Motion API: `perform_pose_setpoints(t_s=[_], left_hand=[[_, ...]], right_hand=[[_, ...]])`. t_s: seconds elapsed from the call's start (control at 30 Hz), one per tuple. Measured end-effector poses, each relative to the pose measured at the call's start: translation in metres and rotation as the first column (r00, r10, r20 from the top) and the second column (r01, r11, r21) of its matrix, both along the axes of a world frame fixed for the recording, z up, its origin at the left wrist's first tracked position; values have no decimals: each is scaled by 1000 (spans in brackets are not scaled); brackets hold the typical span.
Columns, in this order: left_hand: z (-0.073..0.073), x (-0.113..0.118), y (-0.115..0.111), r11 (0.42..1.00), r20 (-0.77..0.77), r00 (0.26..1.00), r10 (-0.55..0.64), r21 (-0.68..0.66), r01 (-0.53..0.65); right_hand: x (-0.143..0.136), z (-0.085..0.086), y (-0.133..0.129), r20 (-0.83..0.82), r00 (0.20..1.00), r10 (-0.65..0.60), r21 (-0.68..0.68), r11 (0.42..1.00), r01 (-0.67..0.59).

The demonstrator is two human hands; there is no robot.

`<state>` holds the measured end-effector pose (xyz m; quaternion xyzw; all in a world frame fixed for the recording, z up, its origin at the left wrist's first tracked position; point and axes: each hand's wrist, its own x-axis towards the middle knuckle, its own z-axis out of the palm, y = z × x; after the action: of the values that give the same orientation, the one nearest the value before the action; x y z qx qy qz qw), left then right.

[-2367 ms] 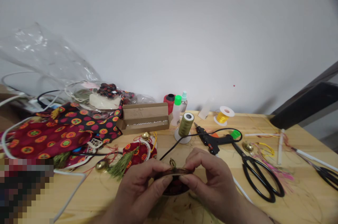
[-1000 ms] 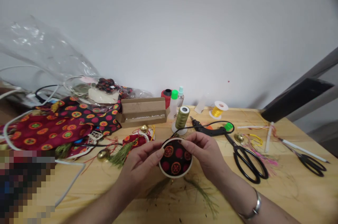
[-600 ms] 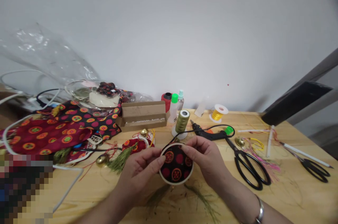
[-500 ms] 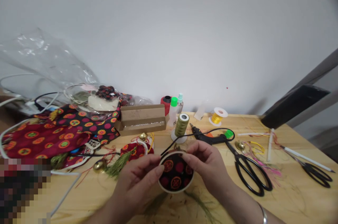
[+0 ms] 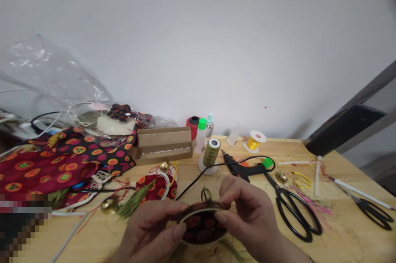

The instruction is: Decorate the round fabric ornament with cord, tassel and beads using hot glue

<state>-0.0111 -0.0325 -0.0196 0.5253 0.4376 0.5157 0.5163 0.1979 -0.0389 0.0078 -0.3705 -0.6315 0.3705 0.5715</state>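
A round, pale-rimmed piece covered in dark patterned fabric is pinched between both hands near the bottom centre. My left hand grips its left edge with thumb and fingers. On the upper right edge, my right hand closes thumb and fingertips. A green cord loop stands up from the top of the piece, which tilts so its upper edge shows. Green strands lie below it, partly hidden.
Black scissors lie right of my right hand, near a glue gun. Behind stand a green thread spool and an open cardboard box. Patterned fabric and a red round piece lie on the left.
The round piece has tipped, so its face looks narrower and its upper edge and cord loop show. Both hands have shifted slightly lower in view, still gripping it.
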Motion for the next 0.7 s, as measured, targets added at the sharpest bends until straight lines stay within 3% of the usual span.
perform_pose_setpoints(t_s=[0.2, 0.37, 0.5, 0.57, 0.7], left_hand=[[-1, -1, -1, 1000, -5, 1000, 0, 15, 0], [10, 4, 2, 997, 29, 997, -75, -5, 76], [22, 13, 7, 992, 62, 990, -128, 20, 128], [26, 17, 10, 990, 6, 990, -139, -6, 139], [28, 18, 18, 989, -56, 988, -143, -56, 140]], right_hand=[[0, -1, -1, -7, 1000, -4, -9, 1000, 3], [3, -4, 0, 29, 999, -25, -41, 999, 26], [1, -3, 2, 55, 994, -99, -136, 985, 106], [-1, -3, 4, 53, 992, -113, -209, 970, 122], [0, -2, 14, -31, 999, -31, -363, 932, 18]])
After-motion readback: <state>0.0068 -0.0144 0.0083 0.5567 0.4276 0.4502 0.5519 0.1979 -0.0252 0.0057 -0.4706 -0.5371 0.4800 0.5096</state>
